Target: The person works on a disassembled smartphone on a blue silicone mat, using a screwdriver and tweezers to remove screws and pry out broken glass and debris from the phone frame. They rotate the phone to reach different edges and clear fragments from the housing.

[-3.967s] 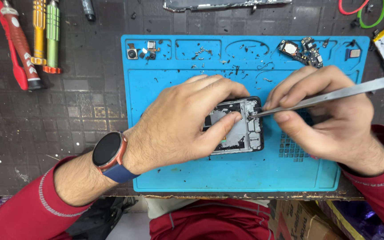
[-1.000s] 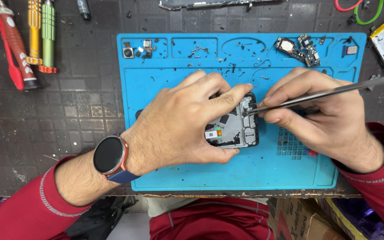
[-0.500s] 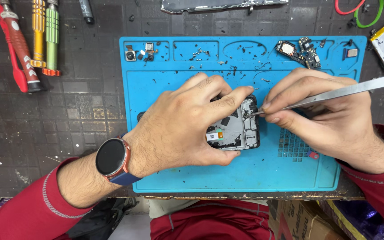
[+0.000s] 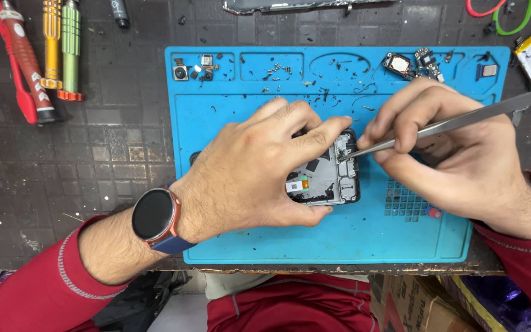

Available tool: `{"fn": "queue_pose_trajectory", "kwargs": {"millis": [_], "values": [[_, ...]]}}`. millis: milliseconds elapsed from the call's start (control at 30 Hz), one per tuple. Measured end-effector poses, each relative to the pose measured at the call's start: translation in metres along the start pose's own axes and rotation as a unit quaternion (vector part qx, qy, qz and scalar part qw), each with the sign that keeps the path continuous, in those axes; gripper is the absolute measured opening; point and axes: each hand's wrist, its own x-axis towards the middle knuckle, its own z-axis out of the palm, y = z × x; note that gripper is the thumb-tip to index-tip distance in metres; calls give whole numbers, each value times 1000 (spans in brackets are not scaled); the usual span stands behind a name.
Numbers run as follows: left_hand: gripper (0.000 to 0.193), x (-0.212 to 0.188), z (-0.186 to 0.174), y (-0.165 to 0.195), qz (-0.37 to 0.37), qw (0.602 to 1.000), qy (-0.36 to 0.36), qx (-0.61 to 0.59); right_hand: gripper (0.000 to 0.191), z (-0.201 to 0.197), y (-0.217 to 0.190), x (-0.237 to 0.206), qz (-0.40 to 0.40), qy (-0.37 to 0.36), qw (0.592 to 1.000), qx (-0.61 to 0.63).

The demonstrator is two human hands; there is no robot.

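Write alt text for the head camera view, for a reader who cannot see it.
A person's left hand holds an opened phone down on a blue repair mat, while the right hand pinches metal tweezers whose tips touch the phone's upper right edge. Small screws and loose parts lie in the mat's top trays, and screwdrivers lie on the dark bench to the left.

A small-electronics repair workshop is shown here. A blue silicone repair mat (image 4: 247,240) with moulded trays is spread on a dark, scuffed counter (image 4: 62,166), and loose screws (image 4: 278,72) are scattered in the trays beyond the fingers (image 4: 314,132). Tiny camera modules (image 4: 181,72) are parked up past the knuckles. Well off to the left of the fingers, screwdrivers (image 4: 50,49) with coloured handles are laid out. An opened phone (image 4: 330,178) is pinned under the fingers, and metal tweezers (image 4: 462,120) are pinched just beside them.
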Motion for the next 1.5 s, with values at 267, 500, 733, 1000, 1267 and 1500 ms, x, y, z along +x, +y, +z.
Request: {"fn": "queue_pose_trajectory", "kwargs": {"millis": [267, 500, 733, 1000, 1267, 1500], "values": [[82, 0, 0, 1, -8, 1000, -4, -2, 9, -4, -5, 4, 27, -1, 999, -21], [83, 0, -1, 1, -13, 1000, -9, -5, 29, -16, -14, 2, 5, 60, 998, 20], [82, -1, 1, 1, 1, 1000, 4, 16, 16, -45, 11, 2, 32, 2, 999, -40], [81, 1, 2, 3, -6, 1000, 2, 29, 24, -74, 15, -8, 58, -121, 991, -13], [83, -1, 1, 1, -1, 999, 4, 35, 37, -74, 9, -1, 79, -137, 955, -250], [83, 1, 1, 0, 13, 999, 12, 48, 24, -55, -6, 8, -150, -76, 904, -392]]}}
